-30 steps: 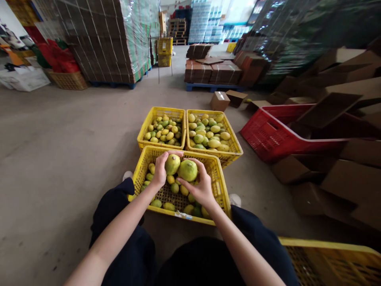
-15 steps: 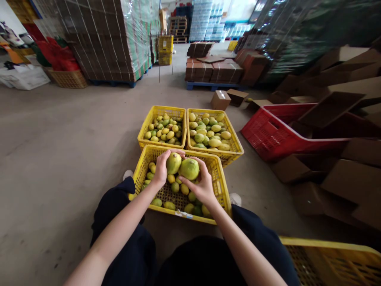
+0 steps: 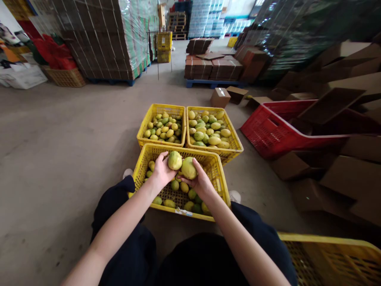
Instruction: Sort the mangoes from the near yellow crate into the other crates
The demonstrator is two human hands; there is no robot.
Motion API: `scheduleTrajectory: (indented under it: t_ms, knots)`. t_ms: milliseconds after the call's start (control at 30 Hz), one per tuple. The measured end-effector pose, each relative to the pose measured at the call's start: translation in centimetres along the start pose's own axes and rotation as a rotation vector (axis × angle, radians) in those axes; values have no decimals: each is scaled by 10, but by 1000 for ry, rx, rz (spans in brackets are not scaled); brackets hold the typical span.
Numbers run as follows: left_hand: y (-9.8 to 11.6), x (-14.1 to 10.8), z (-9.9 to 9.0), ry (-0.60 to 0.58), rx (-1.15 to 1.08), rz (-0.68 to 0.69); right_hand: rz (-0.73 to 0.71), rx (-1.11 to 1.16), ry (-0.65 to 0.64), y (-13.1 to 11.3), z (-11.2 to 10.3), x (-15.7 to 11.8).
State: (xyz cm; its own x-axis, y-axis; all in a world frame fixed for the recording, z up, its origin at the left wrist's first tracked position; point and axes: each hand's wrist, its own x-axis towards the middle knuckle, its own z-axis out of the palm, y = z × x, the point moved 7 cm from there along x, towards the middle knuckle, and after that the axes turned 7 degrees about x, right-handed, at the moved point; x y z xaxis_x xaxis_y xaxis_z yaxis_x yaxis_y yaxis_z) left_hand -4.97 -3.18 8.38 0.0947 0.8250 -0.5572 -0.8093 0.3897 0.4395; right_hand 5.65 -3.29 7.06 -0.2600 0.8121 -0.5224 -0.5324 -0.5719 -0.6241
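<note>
In my left hand [image 3: 162, 171] rests a rounded yellow-green fruit [image 3: 175, 160], cradled with the palm turned up. My right hand [image 3: 202, 182] is wrapped around a second, slightly larger yellow-green fruit [image 3: 189, 168], thumb along its right side. The two fruits are close together above the near yellow crate [image 3: 218, 174]. Inside that crate several more green and yellow fruits [image 3: 175, 185] lie loose on the slotted floor; my hands and forearms hide some of them.
Two yellow crates [image 3: 139, 133] [image 3: 236, 145] of similar fruit stand side by side just beyond. A red crate [image 3: 264, 129] holding cardboard is at right, among loose boxes [image 3: 309, 198]. Another yellow crate [image 3: 327, 239] is at bottom right. Wrapped pallet stacks [image 3: 98, 39] stand behind.
Both hands have turned the fruits over. My left palm has rolled upward beneath its fruit, and my right thumb has come up over the side of the other one.
</note>
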Motion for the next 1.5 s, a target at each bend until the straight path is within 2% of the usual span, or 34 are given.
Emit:
scheduleTrajectory:
  t_ms: [233,767,1300,1433,1500]
  knots:
    - [-1,3,-3,-9,-25,-6,96,106,7,5,2,-1]
    - [-2,-2,-1,54,3,19,156,171,38,11,-5,4]
    - [-2,3,-1,3,-1,45,151,176,63,6,-2,0]
    - [5,0,0,0,-23,116,114,151,52,7,-3,1]
    - [10,-2,2,-32,-15,157,67,135,6,6,-2,2]
